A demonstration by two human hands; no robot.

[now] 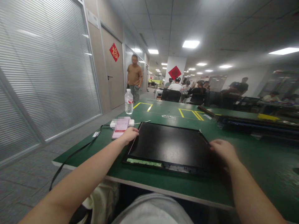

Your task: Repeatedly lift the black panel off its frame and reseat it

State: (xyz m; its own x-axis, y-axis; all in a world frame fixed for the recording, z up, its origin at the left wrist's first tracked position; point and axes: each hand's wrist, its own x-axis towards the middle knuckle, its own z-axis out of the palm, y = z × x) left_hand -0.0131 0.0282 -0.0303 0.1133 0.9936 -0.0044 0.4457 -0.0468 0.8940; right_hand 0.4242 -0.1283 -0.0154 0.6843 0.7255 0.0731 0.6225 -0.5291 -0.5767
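Observation:
A black flat display panel (170, 144) lies on the green table in front of me, with a narrow green circuit board strip (144, 162) along its near left edge. My left hand (130, 135) is closed on the panel's left edge, its fingers pinched together there. On the opposite side, my right hand (223, 150) has its curled fingers on the right edge, with the thumb side towards the panel. The undersides of the fingers are hidden on both sides.
Left of the panel are a phone (119, 128) and a white adapter (131, 123). A black cable (81, 147) hangs over the left table edge (64, 166). Behind stands a water bottle (129, 102). Stacked panels (252, 121) lie at right. A person (135, 74) stands beyond; others sit farther back.

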